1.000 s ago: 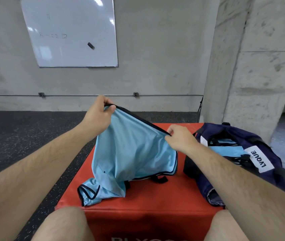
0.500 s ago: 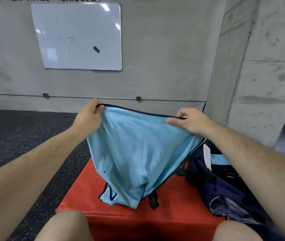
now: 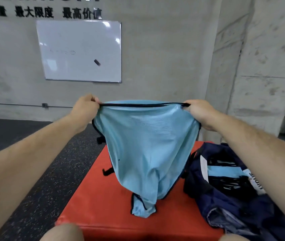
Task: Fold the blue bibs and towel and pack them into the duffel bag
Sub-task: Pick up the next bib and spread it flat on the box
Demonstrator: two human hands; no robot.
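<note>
two hands are stretching the black-trimmed top edge of a blue bib (image 3: 147, 145) taut between them. the left hand (image 3: 84, 108) is pinching one end of it, and the right hand (image 3: 199, 112) is gripping the other end with curled fingers. the bib is hanging below both hands, with its lower end resting on a red padded box (image 3: 94, 197).

below the right hand, just beside the bib, a navy duffel bag (image 3: 225, 202) is lying open on the same box. inside it a folded light blue piece (image 3: 223, 171) is showing among dark straps; whether it is a bib or the towel i cannot tell.

the box is standing on a dark speckled floor (image 3: 34, 180), which is spreading out below the left hand. beyond the left hand a whiteboard (image 3: 79, 49) is hanging on the grey concrete wall (image 3: 164, 58), with dark lettering running above it. beyond the right hand a concrete pillar (image 3: 260, 66) is rising.
</note>
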